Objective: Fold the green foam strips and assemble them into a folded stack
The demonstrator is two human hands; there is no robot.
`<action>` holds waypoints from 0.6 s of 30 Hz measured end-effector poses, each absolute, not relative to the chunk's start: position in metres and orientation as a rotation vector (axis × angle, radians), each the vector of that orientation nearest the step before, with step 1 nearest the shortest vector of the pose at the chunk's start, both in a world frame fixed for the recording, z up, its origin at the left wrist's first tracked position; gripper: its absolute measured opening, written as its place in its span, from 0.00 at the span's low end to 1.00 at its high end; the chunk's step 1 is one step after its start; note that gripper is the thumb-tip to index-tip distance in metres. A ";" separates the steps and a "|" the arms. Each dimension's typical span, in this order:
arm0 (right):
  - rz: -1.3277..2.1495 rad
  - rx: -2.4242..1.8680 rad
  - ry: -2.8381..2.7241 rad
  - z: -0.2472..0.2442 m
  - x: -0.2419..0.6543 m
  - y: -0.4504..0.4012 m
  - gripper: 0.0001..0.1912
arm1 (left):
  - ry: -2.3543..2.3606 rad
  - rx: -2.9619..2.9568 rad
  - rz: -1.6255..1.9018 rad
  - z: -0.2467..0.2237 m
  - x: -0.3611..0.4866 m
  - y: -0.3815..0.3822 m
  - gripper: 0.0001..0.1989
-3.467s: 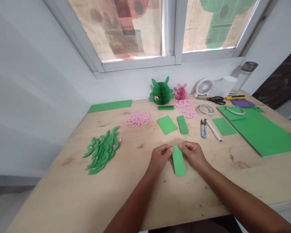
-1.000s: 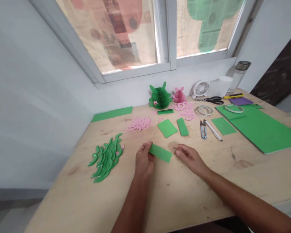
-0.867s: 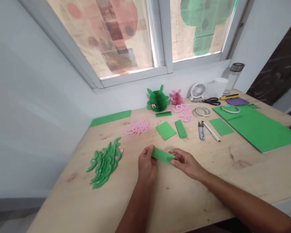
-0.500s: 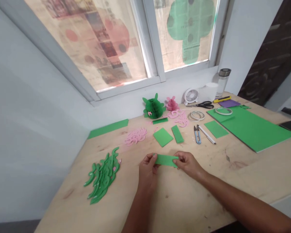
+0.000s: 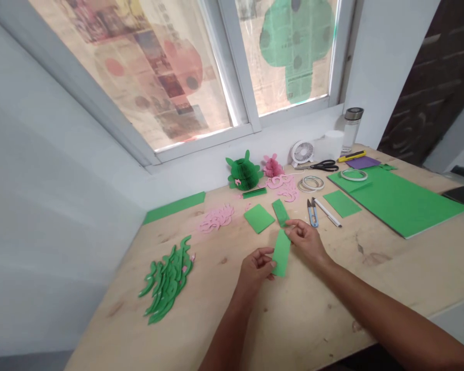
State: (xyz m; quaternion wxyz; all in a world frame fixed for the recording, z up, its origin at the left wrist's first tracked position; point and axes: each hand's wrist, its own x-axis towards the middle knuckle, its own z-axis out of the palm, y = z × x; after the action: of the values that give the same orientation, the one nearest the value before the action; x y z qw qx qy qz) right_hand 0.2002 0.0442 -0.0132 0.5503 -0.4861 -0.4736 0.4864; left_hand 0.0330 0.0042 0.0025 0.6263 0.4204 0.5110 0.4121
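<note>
A small green paper strip (image 5: 281, 253) is held up over the wooden table, tilted nearly lengthwise away from me. My left hand (image 5: 257, 267) pinches its lower left edge between thumb and fingers. At the strip's upper right end, my right hand (image 5: 304, 238) has its fingers closed on the corner. Just beyond the right fingertips lies another narrow green paper piece (image 5: 280, 212), its near end close to the held strip. A green paper square (image 5: 259, 218) rests to the left of that piece. Blue thread snips (image 5: 312, 212) and a white pen (image 5: 328, 213) lie to the right.
Curved green cutouts (image 5: 169, 281) are heaped at left, with pink cutouts (image 5: 217, 219) behind. Green and pink paper honeycomb figures (image 5: 244, 174) stand by the wall. Tape rolls (image 5: 311, 183), black scissors (image 5: 320, 165), a fan (image 5: 302, 152), a bottle (image 5: 351, 131) and large green sheets (image 5: 410, 201) sit farther right.
The green strip has turned from crosswise to nearly lengthwise and moved right. My left hand has shifted right and down to its lower end; my right hand now holds the upper end.
</note>
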 end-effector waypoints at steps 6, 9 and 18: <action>1.097 -1.191 -1.204 -0.020 0.200 0.045 0.20 | 1.138 1.024 0.873 -0.001 0.041 0.001 0.20; 1.041 -1.219 -1.256 -0.021 0.201 0.045 0.19 | 1.181 1.010 0.863 -0.004 0.039 0.005 0.21; 0.991 -1.297 -1.319 -0.022 0.201 0.041 0.18 | 1.535 1.049 1.117 0.002 -0.013 0.029 0.26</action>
State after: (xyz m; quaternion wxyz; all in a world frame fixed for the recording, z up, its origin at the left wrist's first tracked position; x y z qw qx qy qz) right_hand 0.2007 0.0410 -0.0223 0.4982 -0.5358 -0.5451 0.4094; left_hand -0.0128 0.0294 0.0017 0.4672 0.4276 0.6257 0.4554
